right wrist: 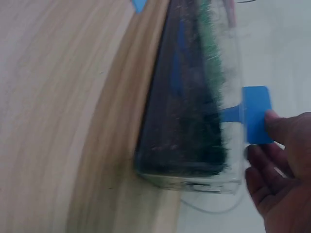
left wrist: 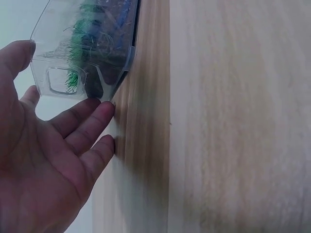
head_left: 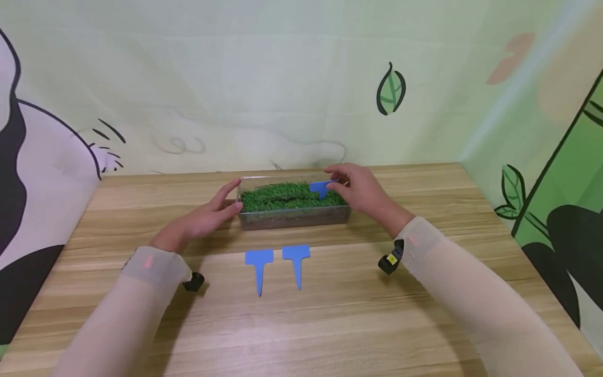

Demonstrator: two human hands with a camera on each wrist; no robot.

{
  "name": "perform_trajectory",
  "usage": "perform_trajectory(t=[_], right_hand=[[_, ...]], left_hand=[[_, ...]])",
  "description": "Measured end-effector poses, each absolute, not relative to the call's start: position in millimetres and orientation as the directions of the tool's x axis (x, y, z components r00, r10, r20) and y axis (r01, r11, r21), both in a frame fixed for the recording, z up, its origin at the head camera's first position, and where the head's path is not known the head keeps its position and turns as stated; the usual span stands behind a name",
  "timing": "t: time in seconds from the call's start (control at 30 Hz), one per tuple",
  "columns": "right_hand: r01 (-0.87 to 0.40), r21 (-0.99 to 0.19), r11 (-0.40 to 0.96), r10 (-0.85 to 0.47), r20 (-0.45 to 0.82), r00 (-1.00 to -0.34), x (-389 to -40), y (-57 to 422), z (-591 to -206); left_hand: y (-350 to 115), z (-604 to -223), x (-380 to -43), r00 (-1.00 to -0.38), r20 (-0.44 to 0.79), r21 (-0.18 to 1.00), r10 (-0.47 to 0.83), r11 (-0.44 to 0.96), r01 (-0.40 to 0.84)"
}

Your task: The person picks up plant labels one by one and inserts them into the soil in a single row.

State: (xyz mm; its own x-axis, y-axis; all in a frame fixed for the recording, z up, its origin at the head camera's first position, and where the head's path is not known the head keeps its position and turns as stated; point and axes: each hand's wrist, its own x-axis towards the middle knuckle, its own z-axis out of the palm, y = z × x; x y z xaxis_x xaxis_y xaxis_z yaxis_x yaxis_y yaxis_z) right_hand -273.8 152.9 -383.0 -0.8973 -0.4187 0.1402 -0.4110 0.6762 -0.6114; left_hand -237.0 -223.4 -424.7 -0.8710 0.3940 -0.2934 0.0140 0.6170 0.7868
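A clear plastic box [head_left: 294, 219] holds green artificial grass [head_left: 278, 196] over a dark layer. At its left end my left hand [head_left: 207, 217] rests, fingers spread and fairly straight, fingertips right at the box's end wall in the left wrist view. My right hand [head_left: 360, 191] pinches the head of a blue T-shaped plant label [right wrist: 256, 115] between thumb and fingers at the box's right part. The label's stem goes down into the grass, its lower end hidden. Two more blue plant labels, a left one [head_left: 259, 259] and a right one [head_left: 297, 253], lie flat on the table in front of the box.
The wooden table [head_left: 330, 324] ends at the back against a pale printed cloth [head_left: 259, 94] with leaf and panda drawings. Black wrist devices, one on the left sleeve [head_left: 194, 283] and one on the right [head_left: 390, 262], hang close over the tabletop.
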Motion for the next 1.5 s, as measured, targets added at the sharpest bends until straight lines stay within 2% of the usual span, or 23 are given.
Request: perform_trajectory(t=[0.17, 0.37, 0.63, 0.73, 0.8, 1.03, 1.23, 1.5], right_hand=[[-0.434, -0.574, 0.695, -0.427, 0.157, -0.891, -267.5, 154.9, -380.0], [-0.517, -0.495, 0.698, -0.432, 0.284, -0.856, -257.6, 161.6, -380.8], [-0.667, -0.395, 0.632, -0.497, 0.455, -0.739, -243.7, 162.7, -386.8], [-0.721, -0.349, 0.599, -0.551, 0.474, -0.687, -236.2, 160.9, -389.8], [-0.736, -0.332, 0.589, -0.592, 0.442, -0.674, -231.8, 158.5, -391.8], [-0.677, -0.378, 0.631, -0.646, 0.226, -0.729, -219.5, 145.5, -401.2], [-0.645, -0.396, 0.653, -0.683, 0.059, -0.728, -209.4, 129.6, -406.3], [-0.618, -0.388, 0.684, -0.682, -0.039, -0.73, -202.3, 117.3, -418.6]], left_hand=[[-224.0, -428.5, -238.4, -0.873, -0.288, 0.789, 0.394, 0.614, 0.017], [-223.3, -427.3, -238.3, -0.872, -0.293, 0.787, 0.391, 0.617, 0.013], [-224.3, -428.1, -239.5, -0.869, -0.301, 0.789, 0.393, 0.614, 0.004], [-224.2, -428.1, -239.1, -0.868, -0.302, 0.791, 0.395, 0.612, 0.004], [-224.4, -427.5, -238.4, -0.869, -0.301, 0.791, 0.393, 0.612, 0.003], [-224.7, -426.0, -236.9, -0.87, -0.304, 0.791, 0.389, 0.612, -0.003], [-225.0, -426.5, -236.3, -0.87, -0.302, 0.793, 0.39, 0.609, -0.002], [-225.4, -427.5, -237.1, -0.869, -0.294, 0.803, 0.399, 0.596, 0.001]])
